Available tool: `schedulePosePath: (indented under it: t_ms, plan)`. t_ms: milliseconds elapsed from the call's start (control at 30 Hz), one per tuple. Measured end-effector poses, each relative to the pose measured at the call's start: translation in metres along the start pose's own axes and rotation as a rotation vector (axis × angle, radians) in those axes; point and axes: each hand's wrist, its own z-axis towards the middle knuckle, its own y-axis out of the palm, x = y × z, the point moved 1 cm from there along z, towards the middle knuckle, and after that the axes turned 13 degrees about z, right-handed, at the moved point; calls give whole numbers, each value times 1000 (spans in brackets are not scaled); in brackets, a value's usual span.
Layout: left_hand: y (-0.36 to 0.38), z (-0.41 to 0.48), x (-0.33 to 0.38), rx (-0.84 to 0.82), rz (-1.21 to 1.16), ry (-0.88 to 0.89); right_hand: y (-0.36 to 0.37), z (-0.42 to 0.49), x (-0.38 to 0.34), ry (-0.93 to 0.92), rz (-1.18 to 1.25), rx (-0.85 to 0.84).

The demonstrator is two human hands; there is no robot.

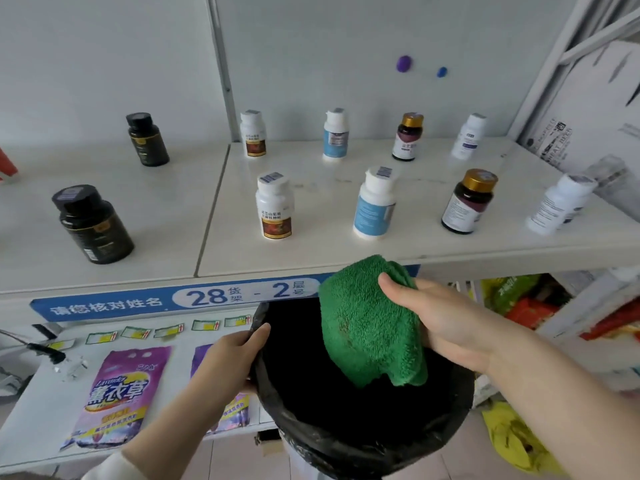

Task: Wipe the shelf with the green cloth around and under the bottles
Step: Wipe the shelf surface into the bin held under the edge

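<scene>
The right hand (446,327) grips the folded green cloth (370,323), thumb on top and fingers hidden behind it, so that the cloth hangs over the open mouth of a bin lined with a black bag (346,441). The left hand (239,355) is closed on the bin's near-left rim, fingers curled over the liner's edge. Just beyond both hands runs the white shelf (329,251), whose front edge carries a blue label strip (145,301) reading 28 and 2. Ten bottles stand upright on the shelf, well apart from each other, in two rows: nearest the hands are a white-capped bottle with a red label (275,207) and one with a blue label (375,204). A black bottle (91,225) stands beyond the left hand, a gold-capped bottle (467,202) beyond the right.
</scene>
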Motion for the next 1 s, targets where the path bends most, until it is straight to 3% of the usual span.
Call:
schedulePosePath:
  t_ms: [100, 267, 500, 700, 867, 1000]
  plan:
    - [29, 6, 10, -45, 18, 12, -28, -17, 4, 46, -40, 16]
    - [91, 7, 41, -103, 79, 44, -107, -34, -2, -21, 82, 193]
    - [212, 1, 93, -141, 135, 104, -231, -66, -18, -47, 72, 215]
    - [304, -13, 132, -126, 89, 82, -335, -94, -33, -64, 208, 219]
    - [340, -17, 157, -121, 53, 47, -392, -108, -74, -285, 330, 252]
    - [346, -12, 167, -107, 37, 23, -408, -103, -113, -442, 287, 272]
